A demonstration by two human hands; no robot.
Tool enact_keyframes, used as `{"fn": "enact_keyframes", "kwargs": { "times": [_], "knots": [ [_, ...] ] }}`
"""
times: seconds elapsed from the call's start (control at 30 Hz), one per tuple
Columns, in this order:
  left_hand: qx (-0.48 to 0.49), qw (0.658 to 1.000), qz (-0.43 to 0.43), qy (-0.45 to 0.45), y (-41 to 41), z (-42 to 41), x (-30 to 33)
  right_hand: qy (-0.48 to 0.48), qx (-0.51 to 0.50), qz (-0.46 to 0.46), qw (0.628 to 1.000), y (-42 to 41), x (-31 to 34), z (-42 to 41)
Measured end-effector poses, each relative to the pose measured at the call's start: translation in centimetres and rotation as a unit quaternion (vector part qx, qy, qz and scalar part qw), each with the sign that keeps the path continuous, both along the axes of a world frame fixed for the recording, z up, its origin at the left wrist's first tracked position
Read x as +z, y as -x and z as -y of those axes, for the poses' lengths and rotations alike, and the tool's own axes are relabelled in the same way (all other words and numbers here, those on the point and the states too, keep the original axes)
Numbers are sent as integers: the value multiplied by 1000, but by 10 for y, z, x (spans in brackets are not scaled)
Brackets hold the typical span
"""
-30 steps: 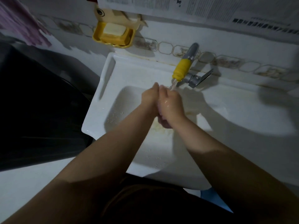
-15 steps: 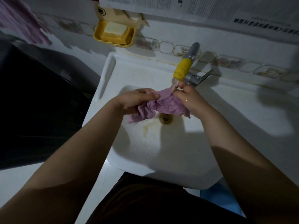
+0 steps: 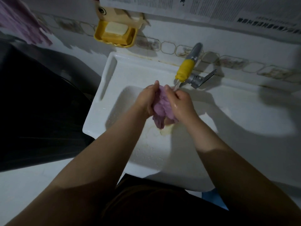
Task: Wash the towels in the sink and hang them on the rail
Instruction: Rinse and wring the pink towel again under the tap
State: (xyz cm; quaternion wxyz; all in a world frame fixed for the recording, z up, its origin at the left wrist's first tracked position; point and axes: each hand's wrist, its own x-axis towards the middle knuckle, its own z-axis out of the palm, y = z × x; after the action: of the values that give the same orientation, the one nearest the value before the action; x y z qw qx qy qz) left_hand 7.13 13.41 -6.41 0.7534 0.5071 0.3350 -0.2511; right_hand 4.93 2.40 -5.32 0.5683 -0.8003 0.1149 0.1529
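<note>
A small purple towel (image 3: 160, 108) is bunched up between both my hands over the white sink (image 3: 114, 98). My left hand (image 3: 146, 98) grips its left side and my right hand (image 3: 180, 103) grips its right side, the two pressed close together. A crumpled tail of the towel hangs below my palms. Water runs from the tap with a yellow spout sleeve (image 3: 186, 69) onto my right fingers. Another purple towel (image 3: 19, 22) hangs at the top left; its rail is not visible.
A yellow soap dish (image 3: 114, 34) with a pale bar of soap is fixed to the wall above the sink. The grey tap lever (image 3: 203, 77) points right. A dark bulky object (image 3: 40, 103) fills the left. Printed paper (image 3: 195, 7) covers the wall.
Half a second ago the towel was stretched out between my parted hands under the tap. My hands have come together and bunched it into a wad.
</note>
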Motion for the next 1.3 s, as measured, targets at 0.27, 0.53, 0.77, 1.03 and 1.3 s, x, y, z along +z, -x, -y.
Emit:
{"fn": "enact_keyframes", "kwargs": {
  "times": [0.27,0.53,0.77,1.03,1.3],
  "knots": [
    [-33,996,20,-76,5,33,-2,172,-79,48,981,-20,-1,-12],
    [-53,994,0,-91,7,39,1,165,-93,43,981,-29,-4,0],
    [-87,995,-24,33,-2,19,13,148,-26,53,987,-16,-13,-5],
    [-152,977,-31,146,-18,-13,22,106,177,-160,965,6,-39,35],
    [-120,984,45,121,-27,-38,10,18,94,-190,977,17,-64,59]
  ]
}}
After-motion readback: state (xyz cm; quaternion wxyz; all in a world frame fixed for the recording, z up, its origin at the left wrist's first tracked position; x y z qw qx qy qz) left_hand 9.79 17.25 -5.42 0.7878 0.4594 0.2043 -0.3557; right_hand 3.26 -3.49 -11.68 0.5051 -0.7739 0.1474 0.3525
